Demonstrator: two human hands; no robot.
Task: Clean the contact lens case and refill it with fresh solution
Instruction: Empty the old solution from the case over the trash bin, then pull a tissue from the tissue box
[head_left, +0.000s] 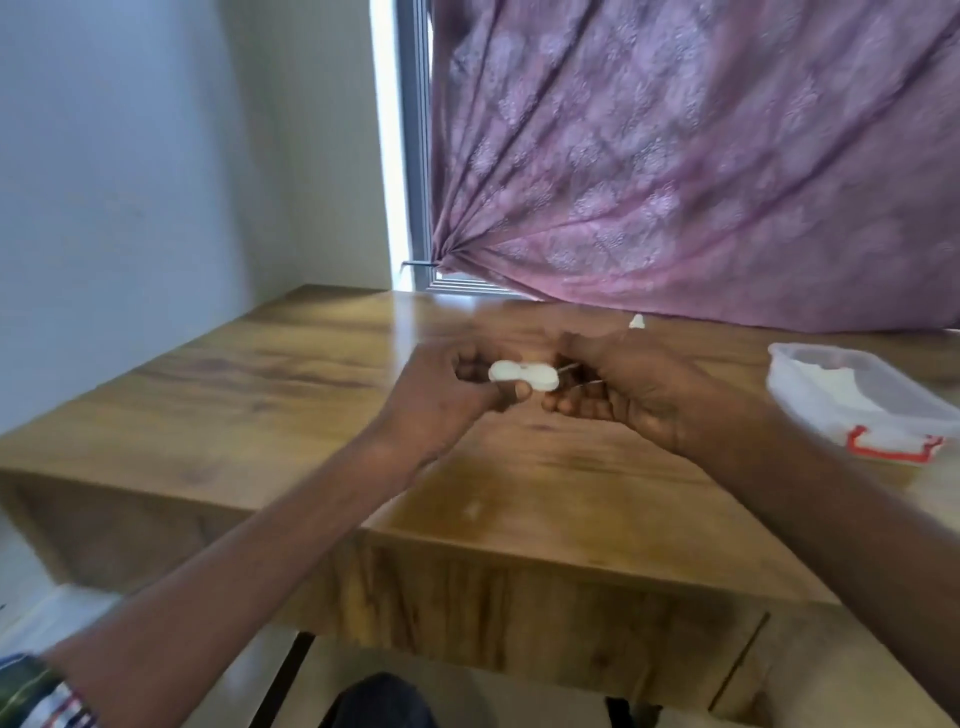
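A small white contact lens case (522, 376), two round wells joined in the middle, is held above the wooden table (291, 374). My left hand (447, 395) pinches its left end from below. My right hand (623, 389) is closed at the case's right end, and thin metal tweezers (576, 375) stick out of its fingers toward the case. The frame is blurred, so I cannot tell whether the wells have caps on. No solution bottle is in view.
A clear plastic box (852, 405) with red latches and white contents sits at the table's right. A small white object (637, 322) lies near the back edge, under the purple curtain (701, 156). White wall at the left.
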